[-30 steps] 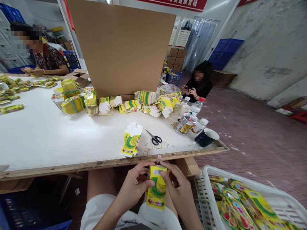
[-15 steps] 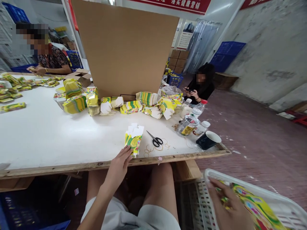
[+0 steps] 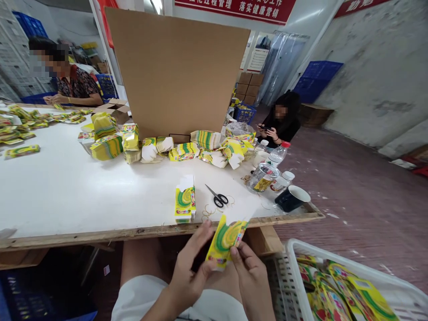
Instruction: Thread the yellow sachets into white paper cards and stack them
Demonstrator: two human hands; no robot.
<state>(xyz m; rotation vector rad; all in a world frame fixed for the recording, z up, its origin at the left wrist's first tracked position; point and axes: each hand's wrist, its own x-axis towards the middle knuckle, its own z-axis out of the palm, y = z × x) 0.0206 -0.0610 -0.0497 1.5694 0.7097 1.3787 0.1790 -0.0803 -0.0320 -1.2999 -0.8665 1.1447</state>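
The right hand (image 3: 252,272) pinches 1 open carton (image 3: 224,238), left hand (image 3: 189,269) spread alongside; a stack (image 3: 184,203) remains, others (image 3: 369,296) basketed.

Yellow carton (image 3: 224,238) in the right hand (image 3: 252,272)

And here, bottom centre of the frame, come loose white cloth shorts (image 3: 135,294), softly creased, wide hems across bare thighs (image 3: 140,263)! Just above, a bare, slender-fingered left grip (image 3: 189,269); right of centre, an equally bare right grip (image 3: 252,273), the wrist (image 3: 259,303) uncovered too.
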